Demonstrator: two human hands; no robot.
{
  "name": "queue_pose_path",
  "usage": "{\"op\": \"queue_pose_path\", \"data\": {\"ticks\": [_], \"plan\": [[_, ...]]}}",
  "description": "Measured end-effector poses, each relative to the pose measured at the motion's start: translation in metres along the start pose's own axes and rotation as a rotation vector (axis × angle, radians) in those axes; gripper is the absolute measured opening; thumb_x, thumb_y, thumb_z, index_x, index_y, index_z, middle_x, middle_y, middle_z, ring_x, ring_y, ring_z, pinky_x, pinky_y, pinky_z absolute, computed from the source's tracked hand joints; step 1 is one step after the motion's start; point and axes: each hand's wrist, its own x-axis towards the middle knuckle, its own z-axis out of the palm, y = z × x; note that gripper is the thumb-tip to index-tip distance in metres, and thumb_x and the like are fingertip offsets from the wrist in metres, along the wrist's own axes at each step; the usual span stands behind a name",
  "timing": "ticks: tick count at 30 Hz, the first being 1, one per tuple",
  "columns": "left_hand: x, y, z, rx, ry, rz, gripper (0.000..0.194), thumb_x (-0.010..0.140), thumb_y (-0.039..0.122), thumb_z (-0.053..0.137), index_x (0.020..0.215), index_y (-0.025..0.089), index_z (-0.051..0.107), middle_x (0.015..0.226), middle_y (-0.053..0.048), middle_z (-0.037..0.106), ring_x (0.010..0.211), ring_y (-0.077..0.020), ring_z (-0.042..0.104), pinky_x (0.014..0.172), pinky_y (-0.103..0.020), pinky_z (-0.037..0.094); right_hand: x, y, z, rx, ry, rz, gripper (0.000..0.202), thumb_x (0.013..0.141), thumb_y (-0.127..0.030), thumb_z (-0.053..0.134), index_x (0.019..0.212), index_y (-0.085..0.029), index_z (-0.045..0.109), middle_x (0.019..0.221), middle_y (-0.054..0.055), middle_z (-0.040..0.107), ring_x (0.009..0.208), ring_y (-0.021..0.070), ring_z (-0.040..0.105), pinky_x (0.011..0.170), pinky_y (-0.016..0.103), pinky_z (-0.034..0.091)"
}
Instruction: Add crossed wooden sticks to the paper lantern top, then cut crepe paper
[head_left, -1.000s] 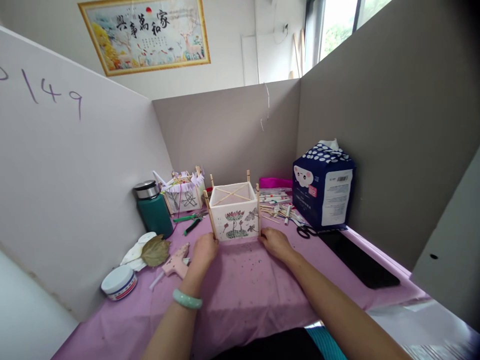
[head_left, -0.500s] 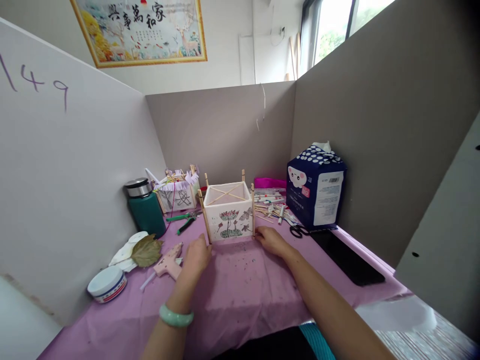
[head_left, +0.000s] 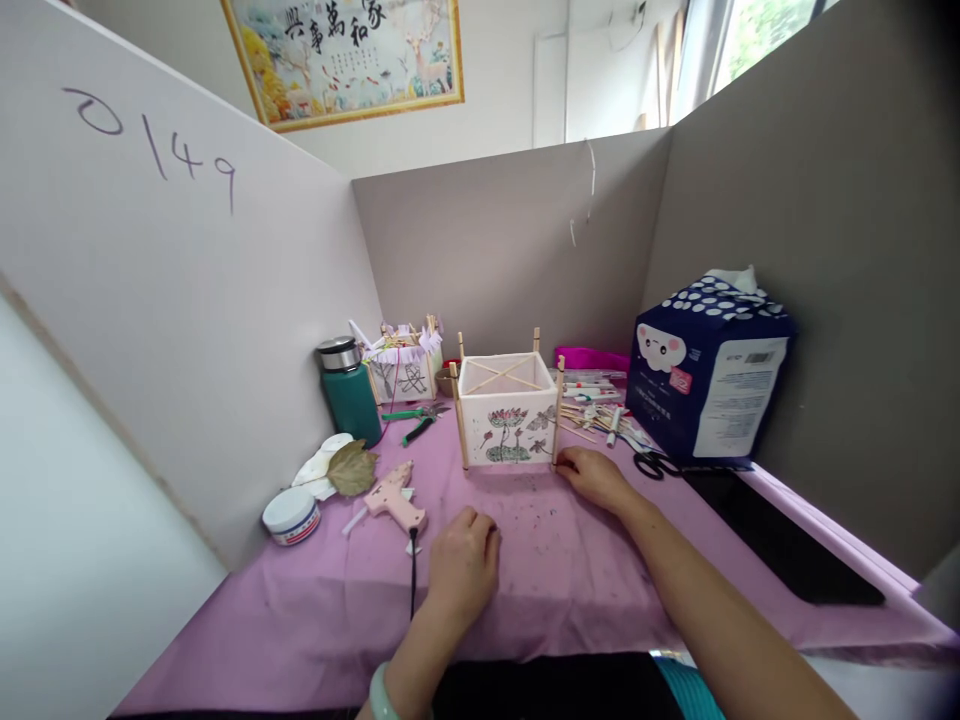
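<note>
A square white paper lantern (head_left: 510, 425) with wooden stick posts stands upright on the table. Its front carries a lotus and dragonfly drawing, and two sticks cross over its open top. The curled fingers of my right hand (head_left: 596, 480) are at the foot of the front right post, fingertips against it. My left hand (head_left: 463, 565) rests closed on the cloth nearer to me, apart from the lantern; nothing shows in it. To the left of that hand lies a pink glue gun (head_left: 397, 498) with a black cord.
Left are a white round tub (head_left: 291, 516), a dried leaf (head_left: 352, 468), a green bottle (head_left: 352, 400) and pliers (head_left: 420, 424). Behind stands a second decorated lantern (head_left: 401, 375). Right are loose sticks (head_left: 585, 418), scissors (head_left: 655, 464), a tissue pack (head_left: 705, 380) and a black tablet-like slab (head_left: 787, 535). Panels enclose the table.
My left hand has let go of the lantern's front left post and drawn back toward me. My right hand stays at the right post. The camera view has shifted left.
</note>
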Motion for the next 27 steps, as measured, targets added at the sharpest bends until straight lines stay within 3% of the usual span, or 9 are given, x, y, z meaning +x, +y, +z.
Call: {"op": "queue_pose_path", "data": {"ticks": [5,7,10,13,15,18,27], "plan": [[0.0,0.0,-0.003,-0.068,0.025,-0.021,0.017,0.089,0.022,0.047,0.086,0.021,0.064,0.086,-0.004,0.063,0.08,-0.017,0.06,0.071,-0.027,0.041,0.001,0.003,0.002,-0.004,-0.019,-0.017,0.022,0.083,-0.029,0.05,0.091,-0.019,0.067,0.096,0.006,0.07,0.087,0.0199,0.062,0.068,0.026,0.036],[0.007,-0.004,-0.005,-0.176,0.036,-0.09,0.015,0.087,0.021,0.049,0.09,0.02,0.064,0.088,-0.003,0.064,0.078,-0.0155,0.06,0.073,-0.026,0.042,0.001,0.003,0.003,-0.003,-0.02,-0.028,0.022,0.083,-0.033,0.051,0.091,-0.019,0.066,0.095,0.006,0.07,0.085,0.0195,0.062,0.066,0.025,0.036],[0.03,-0.011,-0.01,-0.254,0.087,-0.289,0.024,0.086,0.021,0.052,0.108,0.015,0.058,0.102,-0.007,0.064,0.075,-0.0142,0.061,0.077,-0.027,0.045,0.001,0.001,0.005,-0.006,-0.005,-0.034,0.023,0.085,-0.035,0.049,0.09,-0.019,0.065,0.094,0.005,0.07,0.085,0.0192,0.062,0.066,0.026,0.035],[0.058,-0.012,-0.011,-0.139,0.063,-0.408,0.043,0.083,0.02,0.057,0.124,0.01,0.048,0.12,-0.014,0.058,0.096,-0.0191,0.061,0.087,-0.028,0.043,0.001,0.0,0.005,-0.018,0.011,-0.023,0.024,0.086,-0.035,0.048,0.09,-0.019,0.065,0.096,0.006,0.07,0.085,0.0195,0.062,0.066,0.026,0.035],[0.073,-0.01,-0.007,-0.08,0.028,-0.449,0.042,0.082,0.017,0.057,0.122,0.009,0.048,0.121,-0.018,0.057,0.108,-0.023,0.058,0.088,-0.029,0.042,0.001,0.0,0.006,-0.024,0.017,-0.021,0.024,0.086,-0.035,0.048,0.091,-0.019,0.066,0.096,0.006,0.07,0.085,0.0194,0.062,0.065,0.026,0.034],[0.084,-0.009,0.0,-0.047,0.012,-0.513,0.028,0.085,0.013,0.051,0.112,0.008,0.054,0.112,-0.019,0.061,0.105,-0.0252,0.06,0.084,-0.031,0.043,0.001,-0.001,0.006,-0.032,0.023,-0.016,0.023,0.086,-0.035,0.049,0.091,-0.02,0.066,0.095,0.005,0.07,0.085,0.0192,0.061,0.064,0.026,0.033],[0.092,-0.012,0.005,0.025,-0.008,-0.58,0.025,0.087,0.013,0.042,0.104,0.01,0.061,0.106,-0.018,0.066,0.1,-0.0257,0.063,0.08,-0.031,0.045,0.003,0.001,0.007,-0.042,0.029,-0.026,0.022,0.086,-0.035,0.049,0.088,-0.02,0.064,0.093,0.005,0.07,0.084,0.0186,0.061,0.063,0.026,0.032]]}}
